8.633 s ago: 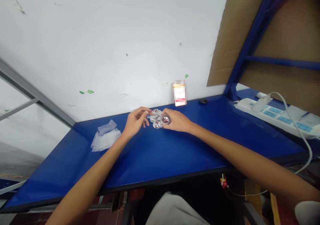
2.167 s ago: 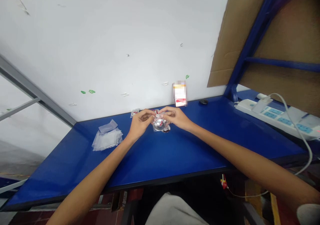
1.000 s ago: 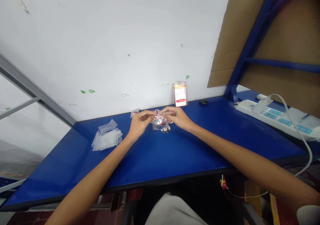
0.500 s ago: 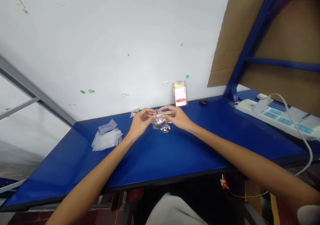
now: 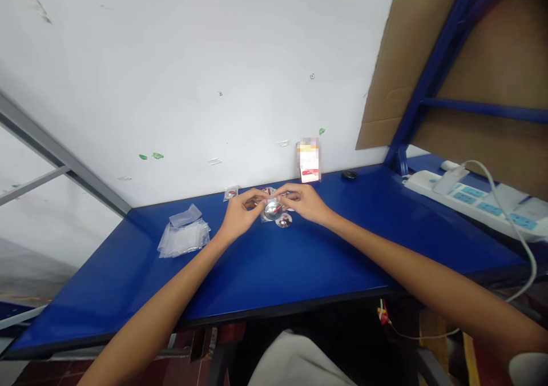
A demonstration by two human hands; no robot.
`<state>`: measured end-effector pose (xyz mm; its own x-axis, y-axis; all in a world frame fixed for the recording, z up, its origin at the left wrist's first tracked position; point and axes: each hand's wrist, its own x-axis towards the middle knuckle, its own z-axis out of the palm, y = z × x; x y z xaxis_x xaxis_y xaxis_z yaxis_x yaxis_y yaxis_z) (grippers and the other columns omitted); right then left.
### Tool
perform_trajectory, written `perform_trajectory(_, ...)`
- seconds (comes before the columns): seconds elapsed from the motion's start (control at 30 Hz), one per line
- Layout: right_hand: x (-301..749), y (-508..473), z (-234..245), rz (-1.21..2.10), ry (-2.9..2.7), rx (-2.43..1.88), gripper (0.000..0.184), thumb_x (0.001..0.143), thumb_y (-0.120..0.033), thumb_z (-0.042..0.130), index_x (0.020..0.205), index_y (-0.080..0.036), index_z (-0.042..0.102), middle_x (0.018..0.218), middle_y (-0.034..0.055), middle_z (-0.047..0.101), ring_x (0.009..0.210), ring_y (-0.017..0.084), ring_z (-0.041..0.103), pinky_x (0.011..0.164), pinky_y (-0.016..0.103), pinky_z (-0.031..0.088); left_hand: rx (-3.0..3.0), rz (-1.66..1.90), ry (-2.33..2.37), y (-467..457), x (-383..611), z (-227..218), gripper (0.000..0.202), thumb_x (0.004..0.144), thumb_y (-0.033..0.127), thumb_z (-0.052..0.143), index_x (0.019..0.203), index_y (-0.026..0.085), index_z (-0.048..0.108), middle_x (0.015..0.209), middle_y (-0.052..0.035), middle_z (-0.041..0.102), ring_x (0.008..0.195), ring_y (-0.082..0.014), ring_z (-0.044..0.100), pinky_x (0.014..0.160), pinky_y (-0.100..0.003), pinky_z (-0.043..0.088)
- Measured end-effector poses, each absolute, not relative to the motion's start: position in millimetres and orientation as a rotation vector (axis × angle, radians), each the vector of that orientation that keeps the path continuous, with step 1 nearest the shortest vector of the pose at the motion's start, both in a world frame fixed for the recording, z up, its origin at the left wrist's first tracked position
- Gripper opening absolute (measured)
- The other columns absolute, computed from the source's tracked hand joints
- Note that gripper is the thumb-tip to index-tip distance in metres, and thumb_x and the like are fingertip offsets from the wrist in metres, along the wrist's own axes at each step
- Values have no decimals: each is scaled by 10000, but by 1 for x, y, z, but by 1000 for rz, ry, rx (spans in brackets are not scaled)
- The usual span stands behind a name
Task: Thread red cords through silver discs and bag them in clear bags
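My left hand (image 5: pixel 241 212) and my right hand (image 5: pixel 303 202) meet over the far middle of the blue table (image 5: pixel 274 260). Both pinch the top edge of a small clear bag (image 5: pixel 271 208) with a shiny round metal piece inside it. Fingers of both hands are closed on the bag's edge. A second silver round piece (image 5: pixel 283 220) lies on the table just below my right hand. A small bagged piece (image 5: pixel 231 193) lies by the wall beyond my left hand.
A stack of empty clear bags (image 5: pixel 183 234) lies at the left. A small white and red box (image 5: pixel 309 160) and a black round thing (image 5: pixel 350 175) stand by the wall. A white power strip (image 5: pixel 475 200) with a cable lies at right under blue shelving and cardboard.
Since 8.6 s ago the loose silver pieces between my hands have gone down to one, and a bagged piece now lies by the wall. In the last second both hands stay pinched on the bag.
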<state>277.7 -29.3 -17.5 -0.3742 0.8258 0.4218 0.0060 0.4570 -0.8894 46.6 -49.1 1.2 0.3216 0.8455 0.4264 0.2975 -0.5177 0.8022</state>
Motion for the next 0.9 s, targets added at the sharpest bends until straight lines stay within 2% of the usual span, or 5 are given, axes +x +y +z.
perform_trajectory(0.2, 278, -35, -19, 530, -1872, -663, 196, 958, -180, 654, 1001, -247, 833, 1027, 52, 759, 901, 174, 728, 714, 266, 605, 1661, 987, 886, -45, 47, -1, 298, 966, 463, 702, 1073, 192, 765, 1070, -73, 723, 946, -218, 682, 725, -313, 630)
perform_trajectory(0.33, 279, -39, -18, 390, -1937, -600, 228, 1002, -177, 618, 1046, -264, 824, 1053, 54, 768, 986, 192, 732, 847, 318, 611, 1690, 941, 910, -44, 47, -5, 344, 916, 489, 776, 1057, 175, 780, 1029, -84, 734, 901, -209, 681, 699, -303, 630)
perform_trajectory(0.53, 278, -41, -13, 782, -1875, -769, 280, 959, -358, 733, 1218, -257, 768, 1142, 67, 793, 992, 221, 768, 871, 348, 647, 1880, 1018, 979, -40, 45, -6, 342, 938, 485, 743, 1046, 163, 782, 960, -89, 763, 831, -202, 699, 715, -308, 606)
perform_trajectory(0.73, 278, -29, -18, 927, -1785, -840, 157, 929, -329, 736, 979, -203, 816, 1002, 61, 834, 929, 239, 799, 898, 397, 648, 2060, 1052, 1050, -46, 48, -7, 308, 994, 468, 666, 1103, 206, 787, 1038, -85, 780, 883, -211, 717, 767, -318, 608)
perform_trajectory(0.9, 274, -33, -19, 864, -1729, -849, 150, 905, -334, 767, 958, -214, 840, 997, 53, 844, 940, 254, 809, 914, 413, 658, 1992, 955, 994, -41, 42, -1, 326, 953, 495, 721, 1031, 181, 761, 897, -75, 768, 753, -200, 720, 721, -330, 612)
